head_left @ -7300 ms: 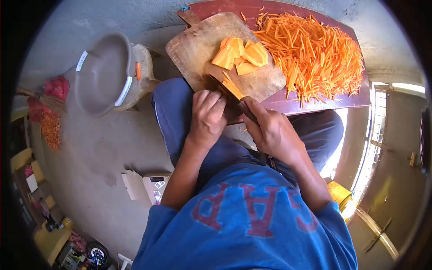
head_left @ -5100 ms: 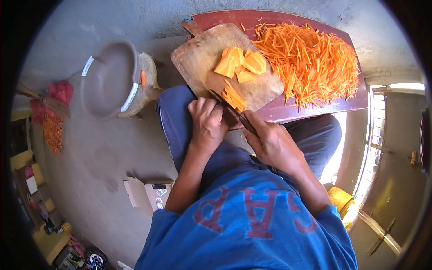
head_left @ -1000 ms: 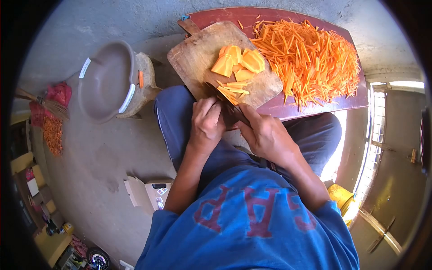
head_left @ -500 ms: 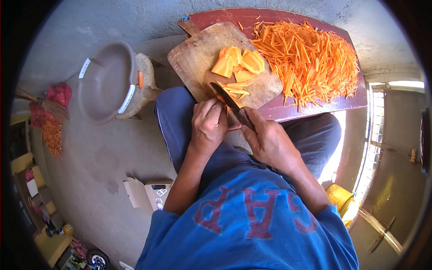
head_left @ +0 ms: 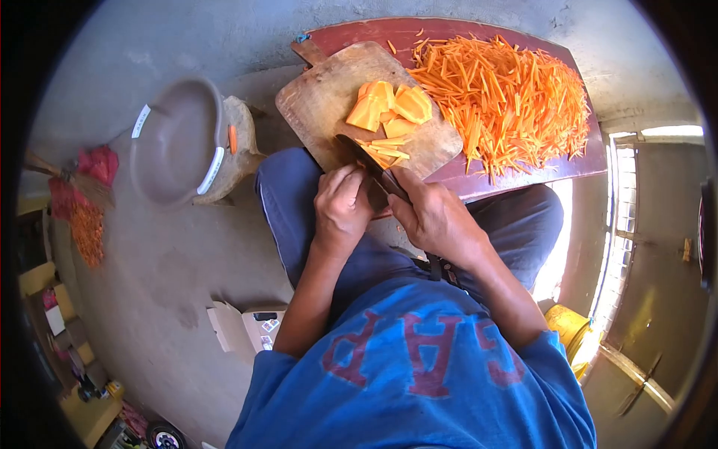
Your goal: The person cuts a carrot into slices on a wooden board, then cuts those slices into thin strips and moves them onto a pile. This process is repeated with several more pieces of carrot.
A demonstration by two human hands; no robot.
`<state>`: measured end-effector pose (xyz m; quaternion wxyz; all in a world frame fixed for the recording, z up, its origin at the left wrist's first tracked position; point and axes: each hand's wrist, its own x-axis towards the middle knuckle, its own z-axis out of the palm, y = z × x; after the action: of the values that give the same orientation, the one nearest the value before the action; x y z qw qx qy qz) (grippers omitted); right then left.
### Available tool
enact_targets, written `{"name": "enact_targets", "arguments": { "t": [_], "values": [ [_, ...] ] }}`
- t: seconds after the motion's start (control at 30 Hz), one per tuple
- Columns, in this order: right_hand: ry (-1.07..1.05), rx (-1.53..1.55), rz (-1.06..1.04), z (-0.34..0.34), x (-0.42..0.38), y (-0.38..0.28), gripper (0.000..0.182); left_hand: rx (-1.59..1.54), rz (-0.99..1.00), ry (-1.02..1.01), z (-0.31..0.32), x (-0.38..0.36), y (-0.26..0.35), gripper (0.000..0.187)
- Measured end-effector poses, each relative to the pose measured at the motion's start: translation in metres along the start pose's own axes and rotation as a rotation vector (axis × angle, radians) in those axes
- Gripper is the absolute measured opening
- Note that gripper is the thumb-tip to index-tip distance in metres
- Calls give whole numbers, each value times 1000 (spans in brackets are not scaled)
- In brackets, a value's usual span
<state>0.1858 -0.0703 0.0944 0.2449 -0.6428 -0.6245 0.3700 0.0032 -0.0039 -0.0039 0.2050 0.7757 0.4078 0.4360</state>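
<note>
Red table [head_left: 336, 37] on far side; at right on it, heap [head_left: 508, 105] of orange shreds. Board [head_left: 321, 93] at table's left, corner apparently past edge: possible tipping from hard pressing there. Right hand [head_left: 437, 217] clamped round knife [head_left: 368, 157]; left hand [head_left: 342, 202] curled close beside it, contents hidden, cannot tell. Possible cut from knife slip. Slices [head_left: 370, 108] mid-board; sticks [head_left: 385, 150] nearer, beside knife: possible scatter from rough stroke.

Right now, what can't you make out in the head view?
Head view: anything beneath the left hand, hidden by its curled fingers.
Head view: the grip of the knife, mostly covered by the right hand.
Head view: the wheel, cut off by the bottom edge.
</note>
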Motion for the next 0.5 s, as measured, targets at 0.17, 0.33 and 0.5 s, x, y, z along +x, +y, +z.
{"name": "enact_targets", "arguments": {
  "t": [0.17,0.33,0.5],
  "values": [
    [94,184,-46,-7,-4,9,40,-7,-71,17,-5,-1,1,21],
    [203,337,-106,-5,-10,40,37,-59,-116,-38,-6,0,-3,33],
    [225,868,225,-29,-40,62,33,-107,-185,-106,-8,0,-4,45]
  ]
}}
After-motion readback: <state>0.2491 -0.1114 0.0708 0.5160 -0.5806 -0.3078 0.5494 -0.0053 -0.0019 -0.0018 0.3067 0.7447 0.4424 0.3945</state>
